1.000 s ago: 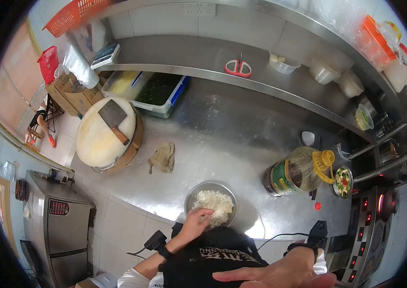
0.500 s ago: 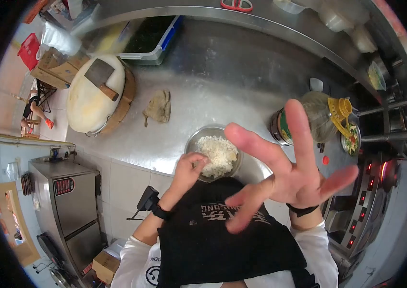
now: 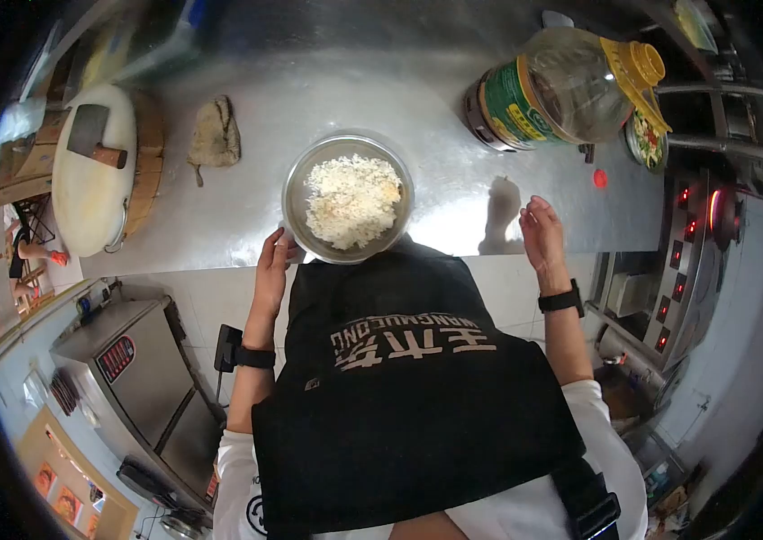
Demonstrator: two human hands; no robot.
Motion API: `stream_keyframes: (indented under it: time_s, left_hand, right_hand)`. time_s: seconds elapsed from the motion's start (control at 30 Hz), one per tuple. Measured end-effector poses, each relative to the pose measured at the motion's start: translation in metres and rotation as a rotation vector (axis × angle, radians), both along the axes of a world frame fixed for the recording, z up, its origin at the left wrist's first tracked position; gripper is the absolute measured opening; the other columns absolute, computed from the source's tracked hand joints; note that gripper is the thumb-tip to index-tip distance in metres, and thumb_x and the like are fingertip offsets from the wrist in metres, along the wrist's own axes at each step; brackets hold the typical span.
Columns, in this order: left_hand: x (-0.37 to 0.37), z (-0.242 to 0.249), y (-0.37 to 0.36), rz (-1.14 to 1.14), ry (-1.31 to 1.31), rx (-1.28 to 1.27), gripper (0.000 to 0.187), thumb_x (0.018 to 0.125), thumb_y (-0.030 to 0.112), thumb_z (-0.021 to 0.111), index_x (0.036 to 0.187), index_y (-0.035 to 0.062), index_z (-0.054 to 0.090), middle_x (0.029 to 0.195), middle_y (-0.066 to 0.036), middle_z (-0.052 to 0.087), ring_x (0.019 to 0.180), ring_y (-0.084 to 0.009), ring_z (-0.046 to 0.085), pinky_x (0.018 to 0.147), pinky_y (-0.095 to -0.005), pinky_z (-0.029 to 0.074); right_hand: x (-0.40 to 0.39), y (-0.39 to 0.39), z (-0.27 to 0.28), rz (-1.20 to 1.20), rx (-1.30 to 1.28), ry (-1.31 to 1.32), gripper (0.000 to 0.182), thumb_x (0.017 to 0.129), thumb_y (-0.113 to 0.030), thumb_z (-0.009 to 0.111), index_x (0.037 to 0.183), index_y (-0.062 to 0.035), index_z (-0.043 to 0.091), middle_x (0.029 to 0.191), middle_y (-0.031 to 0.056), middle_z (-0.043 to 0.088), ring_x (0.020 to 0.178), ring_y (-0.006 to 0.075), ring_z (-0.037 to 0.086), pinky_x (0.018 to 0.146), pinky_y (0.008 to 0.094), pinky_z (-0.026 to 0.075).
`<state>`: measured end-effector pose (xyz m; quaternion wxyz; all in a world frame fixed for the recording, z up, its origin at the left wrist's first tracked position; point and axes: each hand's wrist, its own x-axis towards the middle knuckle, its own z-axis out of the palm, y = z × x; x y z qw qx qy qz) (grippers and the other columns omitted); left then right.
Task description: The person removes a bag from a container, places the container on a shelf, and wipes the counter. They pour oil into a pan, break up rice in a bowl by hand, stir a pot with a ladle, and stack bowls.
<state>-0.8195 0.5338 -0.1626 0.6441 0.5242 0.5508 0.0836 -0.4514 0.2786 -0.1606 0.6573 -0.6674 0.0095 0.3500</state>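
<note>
A round metal bowl (image 3: 406,196) stands at the front edge of the steel counter, with crumbly white rice (image 3: 350,200) in it. My left hand (image 3: 276,255) is at the bowl's lower left rim, fingers bent and near the metal; whether they touch it is unclear. To the right of the bowl, my right hand (image 3: 541,232) hovers by the counter edge, fingers slightly curled and apart, with nothing in it. A dark shadow lies on the counter beside that hand.
A big oil jug (image 3: 552,90) with a yellow cap is at the back right, near a red cap (image 3: 600,178). At left are a grey cloth (image 3: 216,135) and a cleaver (image 3: 90,133) on a round board (image 3: 84,198). A person's leg (image 3: 37,253) shows far left.
My right hand has dropped from in front of the camera to the counter's edge. My left hand has left the rice for the bowl's rim. The view has shifted.
</note>
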Motion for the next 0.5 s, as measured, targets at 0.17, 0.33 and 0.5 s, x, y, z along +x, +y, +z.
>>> stream_keyframes:
  time_s: [0.17,0.33,0.5]
  left_hand:
    - [0.015,-0.004,-0.014,0.022,0.006,0.045,0.045,0.091,0.033,0.046,0.123,0.0010,0.041,0.099,-0.010,0.057,0.089,-0.0157,0.053,0.080,-0.0299,0.042]
    - [0.021,-0.003,-0.016,-0.078,0.061,0.054,0.037,0.090,0.030,0.047,0.116,0.0027,0.045,0.097,-0.008,0.058,0.088,-0.0154,0.054,0.077,-0.0306,0.043]
    - [0.030,0.002,-0.026,-0.053,0.084,-0.101,0.038,0.090,0.030,0.047,0.118,0.0053,0.044,0.105,-0.008,0.055,0.097,-0.0182,0.053,0.083,-0.0335,0.040]
  right_hand:
    - [-0.006,0.002,0.008,-0.174,0.754,0.585,0.013,0.088,-0.013,0.049,0.093,-0.0034,0.056,0.080,0.0055,0.055,0.079,0.0155,0.055,0.070,0.0251,0.046]
    - [0.012,0.019,-0.043,-0.028,-0.119,-0.314,0.010,0.084,-0.007,0.055,0.092,-0.0006,0.056,0.079,0.0043,0.058,0.070,0.0112,0.055,0.066,0.0231,0.045]
    - [0.023,0.036,-0.057,0.183,-0.555,-0.894,0.013,0.078,-0.010,0.063,0.086,0.0003,0.060,0.079,0.0102,0.060,0.069,0.0177,0.059,0.065,0.0281,0.047]
